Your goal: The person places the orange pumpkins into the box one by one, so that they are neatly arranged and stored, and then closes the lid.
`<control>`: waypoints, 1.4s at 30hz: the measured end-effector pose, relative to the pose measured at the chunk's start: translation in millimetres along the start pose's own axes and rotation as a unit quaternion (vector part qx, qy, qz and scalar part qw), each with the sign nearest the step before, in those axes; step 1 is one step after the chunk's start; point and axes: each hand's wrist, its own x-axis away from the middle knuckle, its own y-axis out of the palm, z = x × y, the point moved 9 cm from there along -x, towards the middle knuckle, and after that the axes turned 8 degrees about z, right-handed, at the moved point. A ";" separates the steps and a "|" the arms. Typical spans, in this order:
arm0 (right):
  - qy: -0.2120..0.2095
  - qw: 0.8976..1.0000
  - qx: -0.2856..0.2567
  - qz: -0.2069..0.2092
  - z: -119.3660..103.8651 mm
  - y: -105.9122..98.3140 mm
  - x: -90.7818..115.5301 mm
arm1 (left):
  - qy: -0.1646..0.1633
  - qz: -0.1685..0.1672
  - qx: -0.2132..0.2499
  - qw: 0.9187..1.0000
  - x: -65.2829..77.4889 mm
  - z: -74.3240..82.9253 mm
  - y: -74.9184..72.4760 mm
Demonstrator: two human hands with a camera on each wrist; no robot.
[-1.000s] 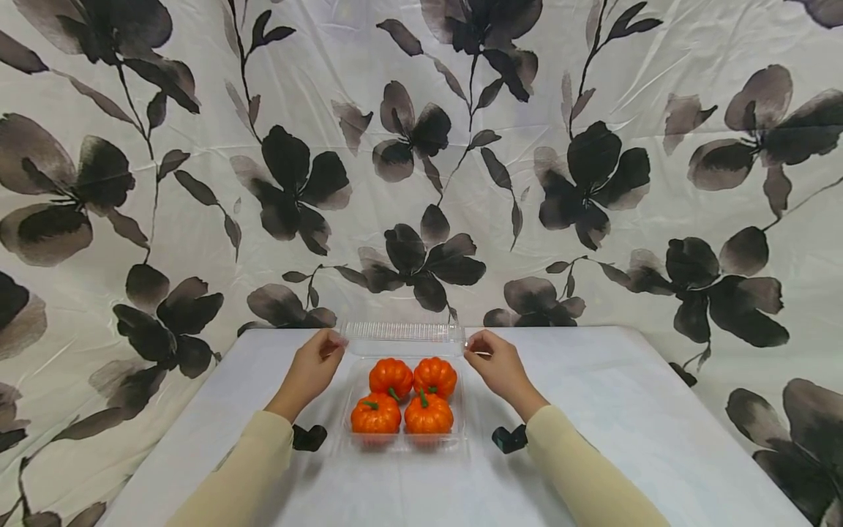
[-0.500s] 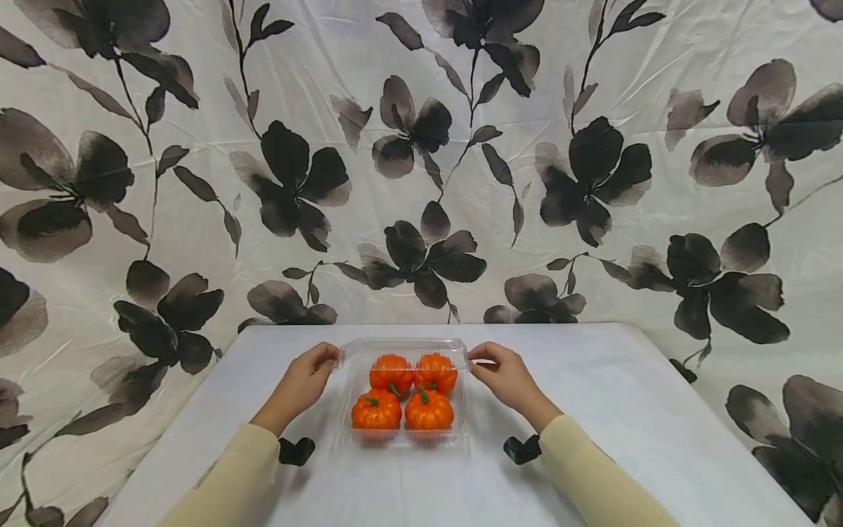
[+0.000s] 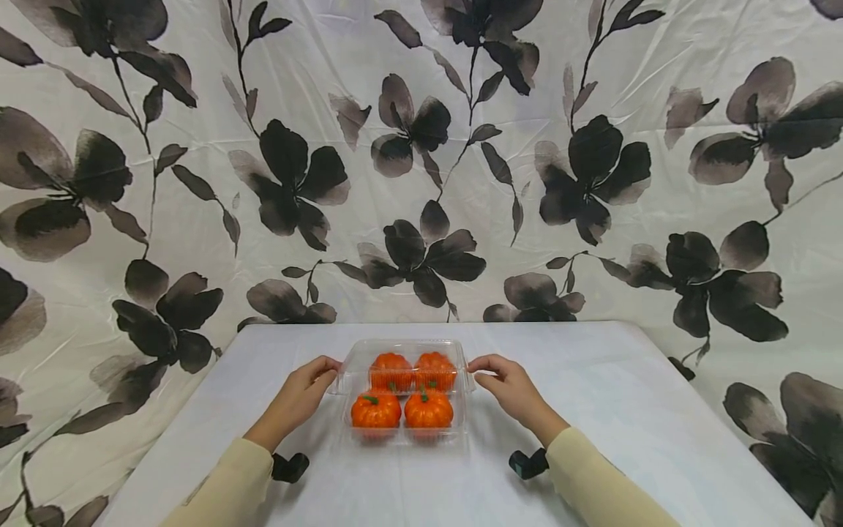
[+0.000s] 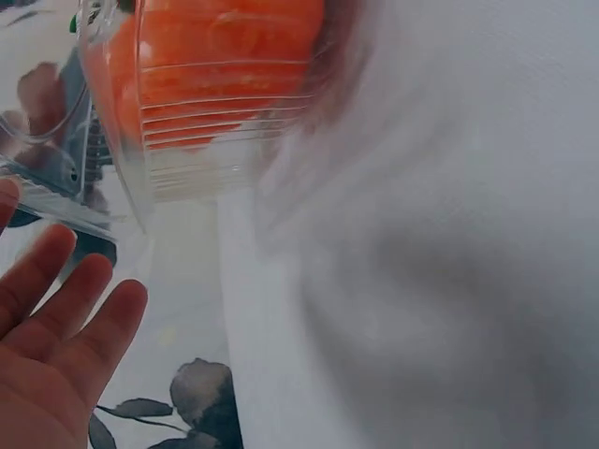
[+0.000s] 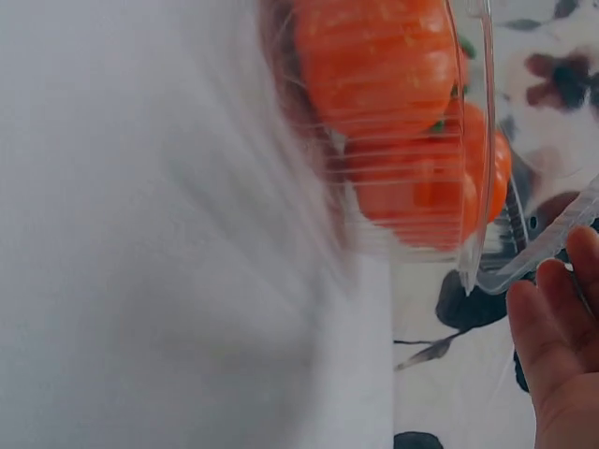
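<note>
A clear plastic clamshell container [image 3: 403, 442] stands mid-table in the head view, holding several small orange pumpkins [image 3: 375, 412] with green stems. Its ribbed lid [image 3: 358, 356] slants over the back pumpkins, front edge raised. At the lid's left front corner, my left hand [image 3: 296, 401] pinches the edge between thumb and forefinger. My right hand [image 3: 516, 391] grips the opposite corner the same way. The left wrist view shows the other left fingers [image 4: 110, 323] loosely extended beside the container. In the right wrist view, right fingertips [image 5: 552, 285] lie along the lid's edge; the thumb is hidden.
A white-covered table [image 3: 593, 410] runs under everything. Behind it hangs a pale cloth [image 3: 514, 256] printed with dark flowers. Small black devices sit at the left wrist [image 3: 290, 467] and right wrist [image 3: 529, 463].
The lid has swung from nearly upright at the back, forward and down over the back pumpkins. Both hands have come toward me with it, while the container base and pumpkins have stayed put.
</note>
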 end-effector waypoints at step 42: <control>0.158 0.972 -0.104 -0.139 25.3 35.7 47.9 | -0.054 -0.092 0.034 0.994 37.1 -19.5 26.2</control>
